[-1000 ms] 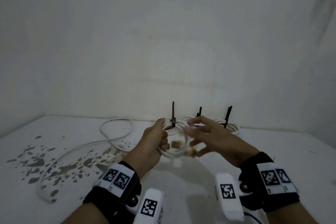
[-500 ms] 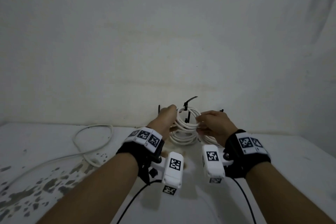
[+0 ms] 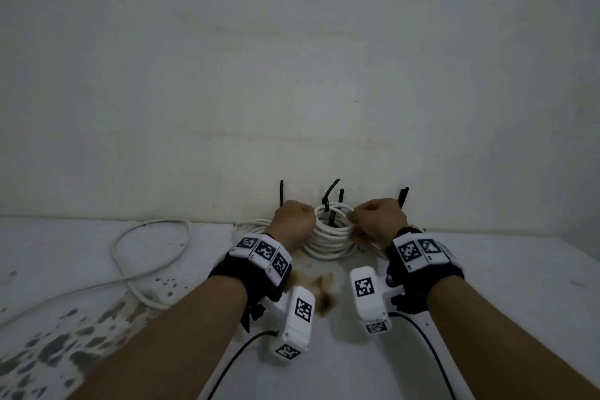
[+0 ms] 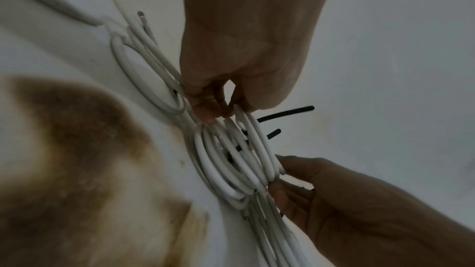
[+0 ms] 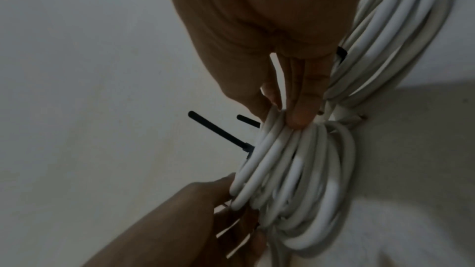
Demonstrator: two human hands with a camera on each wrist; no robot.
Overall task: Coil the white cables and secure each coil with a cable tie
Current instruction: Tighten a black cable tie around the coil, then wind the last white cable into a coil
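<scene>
Both hands have carried the tied coil of white round cable (image 3: 329, 230) from mid-air to the back of the white stained surface (image 3: 487, 302), onto the other coils by the wall. The left hand (image 3: 292, 221) pinches its left edge and the right hand (image 3: 376, 224) pinches its right edge. Black plastic cable ties (image 3: 328, 196) stand up from several coils, so those look finished. One loose white cable (image 3: 143, 256) lies uncoiled at left; it looks to be what remains.
</scene>
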